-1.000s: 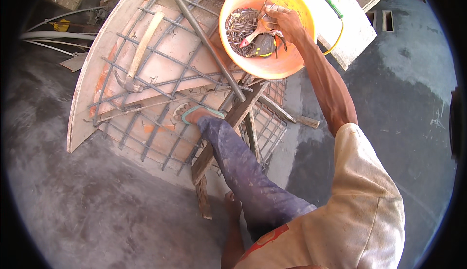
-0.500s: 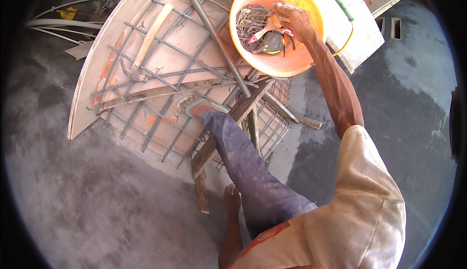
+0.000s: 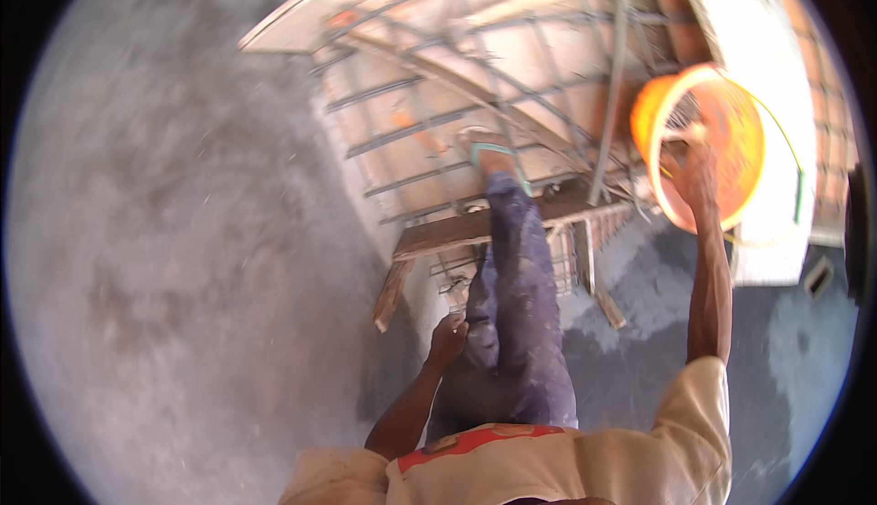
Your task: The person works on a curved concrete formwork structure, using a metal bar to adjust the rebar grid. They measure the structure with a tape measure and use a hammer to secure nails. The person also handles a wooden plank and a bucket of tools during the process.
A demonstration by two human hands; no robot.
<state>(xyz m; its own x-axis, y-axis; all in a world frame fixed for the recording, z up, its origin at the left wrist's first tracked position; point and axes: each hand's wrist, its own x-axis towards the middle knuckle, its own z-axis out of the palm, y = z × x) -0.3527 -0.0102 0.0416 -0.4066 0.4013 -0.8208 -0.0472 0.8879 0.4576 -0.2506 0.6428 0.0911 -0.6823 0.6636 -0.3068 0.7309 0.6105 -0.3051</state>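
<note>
My right hand (image 3: 696,171) reaches over the near rim into an orange bucket (image 3: 751,130). Its fingers are inside, bright and smeared by motion, so I cannot tell whether they grip anything. A dark heap of thin metal pieces (image 3: 683,110) shows beyond the fingertips; the brush and tape measure cannot be made out. Low beside my trouser leg (image 3: 525,304), my left hand (image 3: 448,339) has its fingers curled together. Whatever they may hold is too small to make out.
A steel bar grid (image 3: 393,139) lies over pale boards, with a metal pipe (image 3: 614,75) and a blurred wooden hammer handle (image 3: 534,2) across it. My sandalled foot (image 3: 493,158) rests there. A wooden trestle (image 3: 448,233) crosses in front; a white board (image 3: 772,254) lies beside the bucket.
The view has swung left, so bucket and grid appear farther right. My left hand has come into clear view. My right hand stays in the bucket, its fingers lower inside it.
</note>
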